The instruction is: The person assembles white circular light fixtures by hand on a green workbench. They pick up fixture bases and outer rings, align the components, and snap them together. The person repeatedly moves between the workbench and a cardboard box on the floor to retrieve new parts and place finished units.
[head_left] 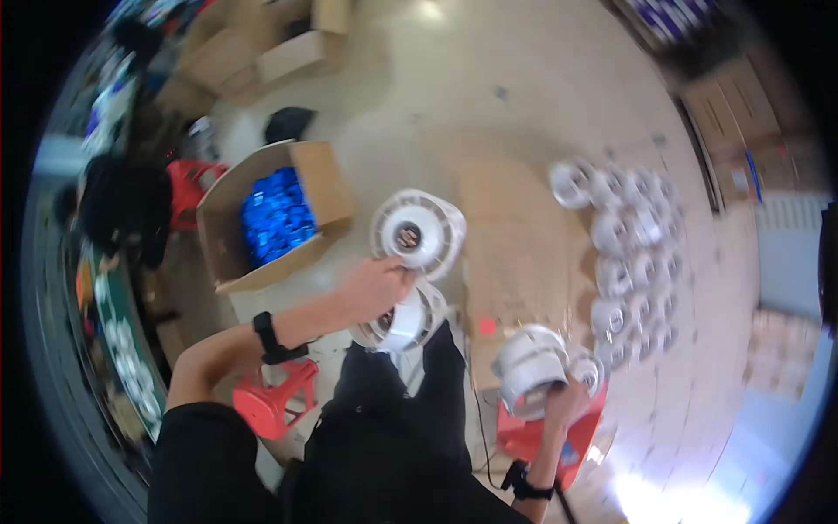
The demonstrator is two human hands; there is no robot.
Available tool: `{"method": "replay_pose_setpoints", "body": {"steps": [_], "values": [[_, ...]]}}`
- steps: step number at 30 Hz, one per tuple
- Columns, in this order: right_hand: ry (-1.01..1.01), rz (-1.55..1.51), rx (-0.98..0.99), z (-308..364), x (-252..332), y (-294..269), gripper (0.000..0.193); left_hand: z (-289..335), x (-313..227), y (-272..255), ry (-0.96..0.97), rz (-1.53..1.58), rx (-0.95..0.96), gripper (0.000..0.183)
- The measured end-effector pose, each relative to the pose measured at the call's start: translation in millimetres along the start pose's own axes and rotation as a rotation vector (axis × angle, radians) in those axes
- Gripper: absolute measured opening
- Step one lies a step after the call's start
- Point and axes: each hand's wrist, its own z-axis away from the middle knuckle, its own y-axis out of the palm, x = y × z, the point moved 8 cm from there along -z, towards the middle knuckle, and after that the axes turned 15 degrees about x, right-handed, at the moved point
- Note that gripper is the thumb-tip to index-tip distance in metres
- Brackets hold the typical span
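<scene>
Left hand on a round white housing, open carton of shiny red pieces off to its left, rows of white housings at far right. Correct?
One error: the head view shows the pieces in the open carton are blue, not red. Left hand on a round white housing and rows of white housings stand.

The person's left hand (380, 288) gripped the edge of a white round part (408, 234), with a second white part (407, 325) just below it. At right, the right hand (567, 403) touched stacked white parts (529, 365) above a red stool (517, 432). Beyond lay a flat cardboard sheet (508, 240), white parts in rows (644, 267) beside it. Leftward stood an open box (323, 185) of blue pieces (278, 218).
</scene>
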Motion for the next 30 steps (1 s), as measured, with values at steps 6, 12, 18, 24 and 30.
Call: {"method": "replay_pose_setpoints", "body": {"steps": [6, 12, 18, 24, 30], "values": [[-0.313, -0.024, -0.039, 73, 118, 8, 0.018, 221, 87, 59, -0.357, 0.255, -0.128, 0.009], [-0.471, 0.115, -0.113, 126, 184, -22, 0.031, 398, 160, 79, -0.735, 0.474, -0.219, 0.008], [-0.494, 0.376, -0.243, 95, 257, -8, 0.025, 564, 193, 98, -0.936, 0.58, -0.353, 0.033], [-0.614, 0.319, 0.017, 125, 417, -33, 0.015, 654, 178, 146, -1.207, 0.519, -0.388, 0.032], [-0.934, 0.338, 0.118, 133, 545, -9, 0.021, 730, 145, 150, -1.557, 0.553, -0.297, 0.036]]}}
